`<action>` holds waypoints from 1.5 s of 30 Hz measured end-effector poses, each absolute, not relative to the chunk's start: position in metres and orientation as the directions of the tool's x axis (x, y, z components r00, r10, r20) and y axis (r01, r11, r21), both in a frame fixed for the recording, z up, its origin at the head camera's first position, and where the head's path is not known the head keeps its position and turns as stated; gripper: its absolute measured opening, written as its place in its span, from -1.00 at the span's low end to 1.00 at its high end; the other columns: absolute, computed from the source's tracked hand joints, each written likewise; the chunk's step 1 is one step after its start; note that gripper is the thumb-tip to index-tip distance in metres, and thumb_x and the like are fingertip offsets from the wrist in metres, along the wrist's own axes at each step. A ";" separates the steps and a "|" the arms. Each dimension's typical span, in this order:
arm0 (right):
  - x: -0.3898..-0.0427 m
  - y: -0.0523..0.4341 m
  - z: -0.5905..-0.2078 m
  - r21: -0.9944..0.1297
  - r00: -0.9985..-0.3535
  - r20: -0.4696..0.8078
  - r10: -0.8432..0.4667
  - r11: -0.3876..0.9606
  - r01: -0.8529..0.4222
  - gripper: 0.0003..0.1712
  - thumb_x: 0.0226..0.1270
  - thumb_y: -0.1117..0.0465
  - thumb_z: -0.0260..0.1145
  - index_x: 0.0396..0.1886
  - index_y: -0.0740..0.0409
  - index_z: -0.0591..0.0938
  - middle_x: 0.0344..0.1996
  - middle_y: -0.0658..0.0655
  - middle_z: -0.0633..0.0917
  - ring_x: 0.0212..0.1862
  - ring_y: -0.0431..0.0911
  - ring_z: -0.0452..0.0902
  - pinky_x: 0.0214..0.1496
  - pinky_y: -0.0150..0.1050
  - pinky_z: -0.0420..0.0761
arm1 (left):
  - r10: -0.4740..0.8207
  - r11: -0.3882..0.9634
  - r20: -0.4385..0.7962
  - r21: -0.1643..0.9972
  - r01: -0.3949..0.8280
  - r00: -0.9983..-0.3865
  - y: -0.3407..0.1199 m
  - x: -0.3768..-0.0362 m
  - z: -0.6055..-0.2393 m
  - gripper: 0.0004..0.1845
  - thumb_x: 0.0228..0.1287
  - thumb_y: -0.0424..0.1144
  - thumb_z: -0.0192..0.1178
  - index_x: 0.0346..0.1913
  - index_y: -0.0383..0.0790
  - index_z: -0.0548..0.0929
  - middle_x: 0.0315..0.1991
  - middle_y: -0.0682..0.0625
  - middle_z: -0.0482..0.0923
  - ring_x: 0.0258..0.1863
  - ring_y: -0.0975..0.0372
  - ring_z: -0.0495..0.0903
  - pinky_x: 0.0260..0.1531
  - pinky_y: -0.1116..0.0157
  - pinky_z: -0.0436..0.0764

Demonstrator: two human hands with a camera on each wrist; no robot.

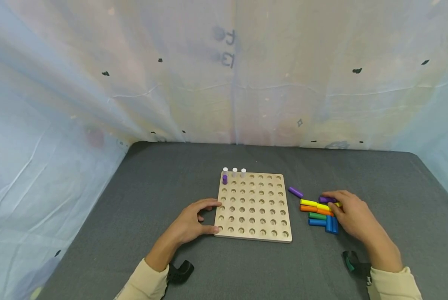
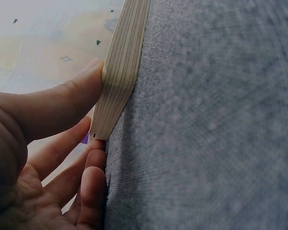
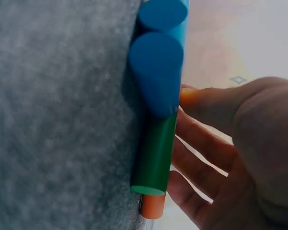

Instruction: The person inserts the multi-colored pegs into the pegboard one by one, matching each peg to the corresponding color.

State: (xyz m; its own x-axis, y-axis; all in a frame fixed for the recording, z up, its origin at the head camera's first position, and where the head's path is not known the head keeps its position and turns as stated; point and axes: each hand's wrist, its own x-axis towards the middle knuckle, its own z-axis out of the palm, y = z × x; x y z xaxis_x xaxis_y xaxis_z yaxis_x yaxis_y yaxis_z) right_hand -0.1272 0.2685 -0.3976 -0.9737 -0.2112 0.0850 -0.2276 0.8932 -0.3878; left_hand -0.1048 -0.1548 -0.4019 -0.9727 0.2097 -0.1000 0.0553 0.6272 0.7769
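Observation:
A square wooden pegboard (image 1: 252, 208) with rows of round holes lies on the table. Three white-topped pegs (image 1: 234, 171) stand in its far row, and one purple peg (image 1: 225, 179) is upright just in front of the leftmost. My left hand (image 1: 188, 223) rests at the board's left side, thumb on the near corner and index finger on the left edge. To the right, my right hand (image 1: 355, 212) pinches a lying purple peg (image 1: 324, 199) between thumb and index finger. Below it lie yellow pegs (image 1: 308, 203), orange pegs (image 1: 308, 208), green pegs (image 3: 155, 158) and blue pegs (image 3: 155, 67).
Another purple peg (image 1: 295, 192) lies apart, between the board and the pile. Dark grey cloth (image 1: 164, 171) covers the table. A pale curtain (image 1: 284, 104) hangs behind and at both sides. Black wrist devices (image 1: 180, 273) sit under both wrists.

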 end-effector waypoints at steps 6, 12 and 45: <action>-0.127 0.267 -0.397 -0.397 -0.974 0.092 -0.206 0.890 -0.226 -0.64 0.45 0.33 0.20 0.19 0.29 0.57 0.09 0.46 0.58 0.06 0.30 0.53 0.04 0.31 0.47 | 0.210 0.624 -0.100 0.779 0.054 -0.973 -0.155 -0.105 -0.402 -0.32 -0.13 -0.25 0.62 0.16 0.12 0.66 0.31 0.05 0.52 0.19 0.16 0.50 -0.10 0.32 0.50; -0.127 0.266 -0.396 -0.386 -0.974 0.063 -0.216 0.895 -0.224 -0.64 0.48 0.25 0.20 0.19 0.27 0.57 0.14 0.48 0.56 0.13 0.37 0.47 0.10 0.37 0.39 | 0.218 0.626 -0.099 0.777 0.061 -0.971 -0.156 -0.104 -0.403 -0.32 -0.12 -0.24 0.61 0.18 0.12 0.65 0.31 0.05 0.52 0.19 0.15 0.50 -0.09 0.31 0.50; -0.126 0.264 -0.396 -0.386 -0.974 0.065 -0.219 0.894 -0.227 -0.72 0.45 0.31 0.22 0.07 0.27 0.66 -0.02 0.41 0.61 -0.05 0.23 0.52 -0.02 0.25 0.46 | 0.205 0.617 -0.122 0.787 0.032 -0.971 -0.155 -0.106 -0.403 -0.31 -0.12 -0.24 0.61 0.18 0.15 0.64 0.23 0.10 0.56 0.15 0.20 0.49 -0.07 0.30 0.48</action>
